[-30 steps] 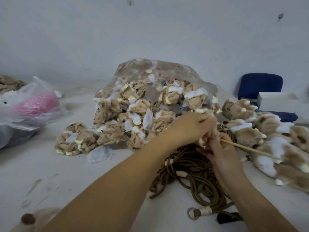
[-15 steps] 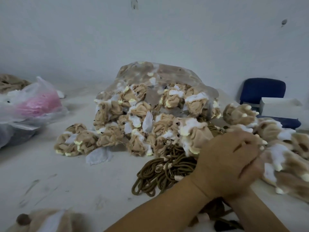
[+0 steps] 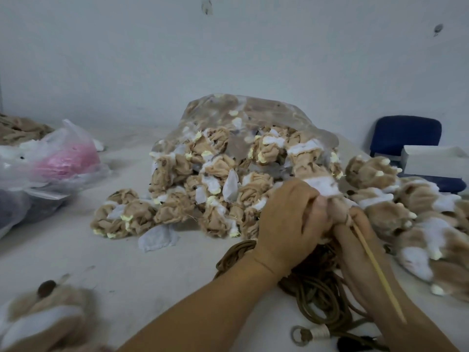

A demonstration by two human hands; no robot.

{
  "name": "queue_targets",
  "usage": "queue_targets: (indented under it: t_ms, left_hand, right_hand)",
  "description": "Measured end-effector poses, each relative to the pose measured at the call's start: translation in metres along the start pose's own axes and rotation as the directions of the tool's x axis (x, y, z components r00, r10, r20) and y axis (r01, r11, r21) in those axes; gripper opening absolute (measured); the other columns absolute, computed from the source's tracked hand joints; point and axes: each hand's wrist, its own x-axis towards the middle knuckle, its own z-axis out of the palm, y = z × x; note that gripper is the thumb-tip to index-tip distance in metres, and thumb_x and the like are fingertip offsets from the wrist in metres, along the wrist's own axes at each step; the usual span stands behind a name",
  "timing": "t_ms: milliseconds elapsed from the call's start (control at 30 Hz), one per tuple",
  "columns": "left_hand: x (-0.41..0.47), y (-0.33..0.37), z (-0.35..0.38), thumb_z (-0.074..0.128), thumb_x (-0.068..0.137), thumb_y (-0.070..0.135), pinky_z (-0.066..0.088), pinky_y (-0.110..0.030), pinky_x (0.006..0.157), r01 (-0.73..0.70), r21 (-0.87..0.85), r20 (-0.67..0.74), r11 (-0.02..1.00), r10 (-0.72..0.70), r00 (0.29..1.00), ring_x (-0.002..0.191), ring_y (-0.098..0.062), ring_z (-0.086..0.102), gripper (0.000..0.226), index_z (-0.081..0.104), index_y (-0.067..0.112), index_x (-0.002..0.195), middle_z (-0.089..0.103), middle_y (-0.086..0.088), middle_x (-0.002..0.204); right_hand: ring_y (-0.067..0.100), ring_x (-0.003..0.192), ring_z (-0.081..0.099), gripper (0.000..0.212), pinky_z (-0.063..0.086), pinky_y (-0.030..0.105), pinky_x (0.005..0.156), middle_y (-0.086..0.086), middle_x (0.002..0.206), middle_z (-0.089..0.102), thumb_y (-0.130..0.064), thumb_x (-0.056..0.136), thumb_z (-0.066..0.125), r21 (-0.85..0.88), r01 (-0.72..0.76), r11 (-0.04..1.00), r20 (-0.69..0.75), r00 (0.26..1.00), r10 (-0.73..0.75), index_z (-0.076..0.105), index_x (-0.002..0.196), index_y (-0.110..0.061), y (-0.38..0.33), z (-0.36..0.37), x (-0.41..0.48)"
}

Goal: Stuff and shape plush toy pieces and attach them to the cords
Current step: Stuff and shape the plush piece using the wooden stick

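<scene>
Left hand point(image 3: 289, 224) curls around a tan-and-white plush piece point(image 3: 321, 185). Right hand point(image 3: 355, 237), touching it, grips a thin stick point(image 3: 375, 270) at the piece's base. Both sit above coiled brown cords point(image 3: 312, 293) on the table point(image 3: 152, 275), in front of a clear bag point(image 3: 253, 118) of pieces.

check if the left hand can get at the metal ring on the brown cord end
Probably yes: the metal ring lies uncovered beside the forearm, but the left hand grips a tan and white plush piece and must release first.
</scene>
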Motion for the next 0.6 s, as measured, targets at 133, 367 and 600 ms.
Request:
queue_targets:
  t_ms: [133,367,600]
  left_hand:
    - [-0.018,-0.007,0.005,0.037,0.098,0.053,0.034,-0.026,0.054,0.605,-0.113,0.203,0.788,-0.577,0.791,0.058,-0.005,0.042,0.044,0.043,0.022,0.067,0.045,0.008,0.062]
    - [-0.024,-0.023,-0.005,0.065,0.085,0.058,0.060,-0.031,0.072,0.859,-0.507,0.511,0.068,-0.779,0.364,0.095,-0.011,0.072,0.050,0.062,0.020,0.117,0.069,-0.001,0.113]
    - [-0.035,-0.026,-0.023,0.067,0.088,0.014,0.057,-0.032,0.082,0.769,-0.620,0.636,-0.159,-0.676,0.373,0.095,-0.024,0.069,0.029,0.060,0.003,0.114,0.070,-0.015,0.105]
  right_hand:
    - [-0.006,0.061,0.053,0.032,0.040,0.005,0.054,0.000,0.074,0.054,0.003,0.095,0.047,-0.210,0.025,0.977,-0.046,0.998,-0.035,0.046,0.083,-0.027,-0.006,0.003,-0.001]
    - [0.003,0.050,0.040,0.039,0.032,0.014,0.048,-0.001,0.059,0.046,0.012,0.088,0.053,-0.311,0.020,0.950,0.108,0.994,0.015,0.045,0.085,-0.026,0.004,0.012,-0.007]
    - [0.006,0.055,0.057,0.022,0.044,0.012,0.054,0.003,0.063,0.060,-0.049,0.085,0.064,-0.160,-0.040,0.986,0.125,0.990,0.061,0.046,0.080,-0.038,-0.002,0.017,-0.010]
